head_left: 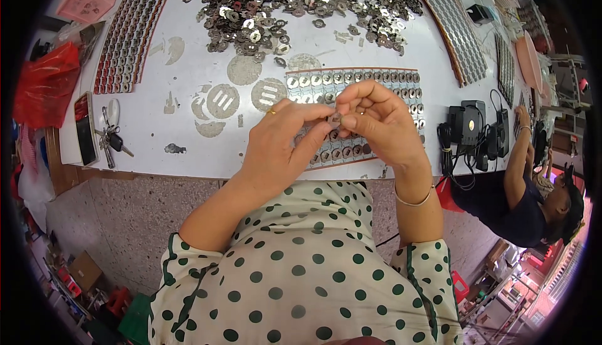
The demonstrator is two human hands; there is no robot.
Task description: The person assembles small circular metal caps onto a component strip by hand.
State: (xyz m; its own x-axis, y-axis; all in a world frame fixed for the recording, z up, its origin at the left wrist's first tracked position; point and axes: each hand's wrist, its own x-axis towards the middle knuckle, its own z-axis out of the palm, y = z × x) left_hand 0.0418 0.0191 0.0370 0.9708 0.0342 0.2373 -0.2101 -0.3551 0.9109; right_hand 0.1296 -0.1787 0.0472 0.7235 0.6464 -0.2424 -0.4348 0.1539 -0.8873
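Above the near middle of the table, my left hand (276, 141) and my right hand (384, 125) meet, fingertips pinched on a small metal piece (335, 119). Its exact kind is too small to tell, and my fingers partly cover it. Under both hands lies a flat panel (351, 70) with a reddish-brown edge, set with rows of small round metal parts (401, 78). My hands hide its middle. A large heap of loose, dark and shiny metal parts (251, 16) spreads across the far side of the table.
Filled panels stand at left (128, 38) and right (453, 35). Left are a phone (85, 129), keys (115, 141) and a red bag (47, 88); right, black power adapters (467, 122) with cables. Pale round marks (222, 101) show on the white table (169, 116). Another person (523, 201) sits at right.
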